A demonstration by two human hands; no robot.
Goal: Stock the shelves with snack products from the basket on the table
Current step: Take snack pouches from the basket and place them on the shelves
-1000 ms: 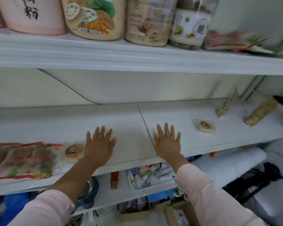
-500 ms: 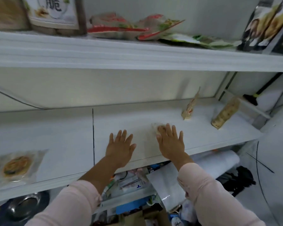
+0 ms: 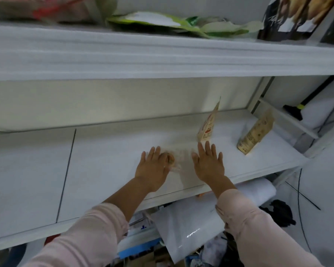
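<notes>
mid-frame, both hands lay flat, fingers straight: left hand (image 3: 152, 168) touching the wrapped pastry (image 3: 170, 159), right hand (image 3: 208, 163) beside it. likely light, slick, crumbly; pinch the wrapper's edge.

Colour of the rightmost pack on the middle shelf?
The rightmost pack is tan with dark print; head view.

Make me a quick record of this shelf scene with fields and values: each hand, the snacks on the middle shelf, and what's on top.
left hand: flat, fingers straight, touching wrapped pastry
right hand: spread flat, holds nothing
middle shelf: left beige pouch and right beige pouch, both tilted, beyond the right hand
upper shelf: green-and-white packets, dark bag
</notes>
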